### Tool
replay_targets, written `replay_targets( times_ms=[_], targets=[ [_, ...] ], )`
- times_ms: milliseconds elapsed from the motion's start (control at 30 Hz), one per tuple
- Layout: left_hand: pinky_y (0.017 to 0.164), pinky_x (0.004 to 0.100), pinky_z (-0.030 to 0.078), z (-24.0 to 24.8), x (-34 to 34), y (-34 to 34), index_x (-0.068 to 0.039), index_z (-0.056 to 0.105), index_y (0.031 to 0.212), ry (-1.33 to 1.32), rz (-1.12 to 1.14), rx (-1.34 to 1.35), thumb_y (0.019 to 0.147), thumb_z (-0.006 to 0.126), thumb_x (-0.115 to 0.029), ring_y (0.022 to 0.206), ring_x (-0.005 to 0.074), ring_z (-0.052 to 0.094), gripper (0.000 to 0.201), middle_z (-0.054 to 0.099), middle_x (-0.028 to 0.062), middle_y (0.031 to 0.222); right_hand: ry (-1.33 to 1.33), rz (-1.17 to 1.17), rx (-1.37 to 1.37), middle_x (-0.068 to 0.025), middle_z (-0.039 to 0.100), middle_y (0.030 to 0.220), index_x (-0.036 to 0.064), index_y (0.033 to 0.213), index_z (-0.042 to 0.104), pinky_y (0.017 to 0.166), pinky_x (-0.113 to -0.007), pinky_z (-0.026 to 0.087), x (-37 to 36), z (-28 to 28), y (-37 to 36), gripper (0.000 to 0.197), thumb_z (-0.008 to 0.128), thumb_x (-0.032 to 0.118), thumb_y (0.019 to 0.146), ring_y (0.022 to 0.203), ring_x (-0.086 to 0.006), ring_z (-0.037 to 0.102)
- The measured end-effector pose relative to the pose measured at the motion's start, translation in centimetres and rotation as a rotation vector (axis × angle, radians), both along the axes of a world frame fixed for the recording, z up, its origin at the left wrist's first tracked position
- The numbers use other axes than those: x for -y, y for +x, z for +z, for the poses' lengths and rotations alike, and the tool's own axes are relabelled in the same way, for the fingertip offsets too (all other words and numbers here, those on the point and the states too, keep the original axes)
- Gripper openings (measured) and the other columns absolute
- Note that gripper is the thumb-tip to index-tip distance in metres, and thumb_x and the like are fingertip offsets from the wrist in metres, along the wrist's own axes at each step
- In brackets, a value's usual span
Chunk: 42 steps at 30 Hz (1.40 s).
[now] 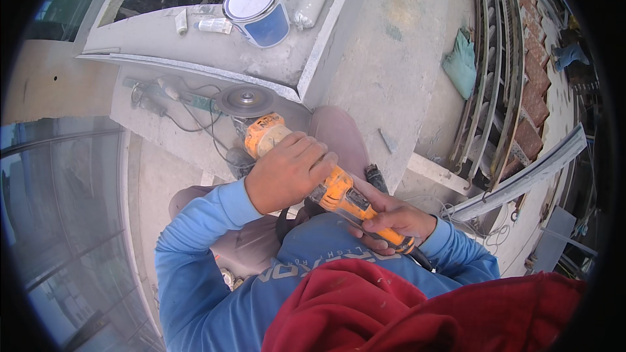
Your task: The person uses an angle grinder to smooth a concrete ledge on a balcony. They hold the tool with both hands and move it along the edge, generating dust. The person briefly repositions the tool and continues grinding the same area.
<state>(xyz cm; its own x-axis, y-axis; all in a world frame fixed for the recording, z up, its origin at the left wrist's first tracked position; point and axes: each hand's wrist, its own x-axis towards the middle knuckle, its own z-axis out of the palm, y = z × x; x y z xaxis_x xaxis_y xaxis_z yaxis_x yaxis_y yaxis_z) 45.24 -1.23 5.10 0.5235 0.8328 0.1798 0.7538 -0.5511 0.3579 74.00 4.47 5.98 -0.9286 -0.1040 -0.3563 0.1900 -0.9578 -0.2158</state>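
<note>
An orange angle grinder [342, 193] lies slantwise across my lap, its round disc [245, 100] pointing away to the far left. My left hand [287, 173] wraps over the front of its body, just behind the gear head. Around the rear handle, near the cord, closes my right hand [397, 221]. The disc sits close to the metal-edged front of a stone ledge [215, 65]; whether it touches that edge I cannot tell. Its rim looks slightly blurred.
A blue and white bucket [257, 13] stands on the ledge beside two tubes [214, 25]. Cables with plugs [171, 89] lie left of the disc. Metal rails [492, 85] and a pale green bag [460, 64] are at the right. Glass panels [65, 202] run along the left.
</note>
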Motion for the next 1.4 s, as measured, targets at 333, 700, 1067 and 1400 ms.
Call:
replay_targets(
  times_ms=[333,700,1067,1400],
  targets=[
    [0.099,0.0461,0.054,0.1,-0.9,-1.9,-0.003,0.067,0.119,0.021,0.028,-0.049,0.079,0.073,-0.007,0.107,0.0333,0.068,0.041,0.069,0.0122,0.111,0.05,0.019,-0.027,-0.0106,0.059,0.11,0.0317,0.177,-0.002,0.053,-0.029,0.052,-0.8,-2.0,-2.1,0.098,0.061,0.01,0.106,0.067,-0.0132,0.061],
    [0.102,0.0501,0.052,-0.9,-1.1,-3.0,-0.003,0.066,0.126,-0.048,0.011,-0.05,0.062,0.087,-0.008,0.115,0.0397,0.066,0.068,0.067,0.0142,0.121,0.019,-0.027,-0.032,-0.011,0.059,0.11,0.0313,0.177,-0.001,0.053,-0.029,0.051,-0.3,-2.9,-2.7,0.096,0.06,0.008,0.106,0.067,-0.0135,0.06],
    [0.106,0.0501,0.052,-0.3,-0.7,-1.3,-0.004,0.063,0.124,-0.013,0.002,-0.044,0.075,0.075,-0.005,0.112,0.0342,0.067,0.05,0.066,0.0127,0.117,0.107,-0.009,-0.022,-0.01,0.059,0.106,0.0285,0.177,-0.001,0.05,-0.029,0.051,0.1,-2.2,-1.4,0.097,0.06,0.008,0.105,0.063,-0.0138,0.061],
    [0.105,0.0539,0.053,-0.2,-0.1,-0.2,-0.001,0.066,0.125,-0.024,0.0,-0.009,0.072,0.079,-0.01,0.111,0.0389,0.069,0.055,0.068,0.0157,0.119,0.109,-0.006,-0.011,-0.0088,0.061,0.102,0.0273,0.177,0.001,0.05,-0.029,0.048,0.5,-1.8,-0.2,0.098,0.062,0.007,0.103,0.061,-0.0147,0.061]
  ],
)
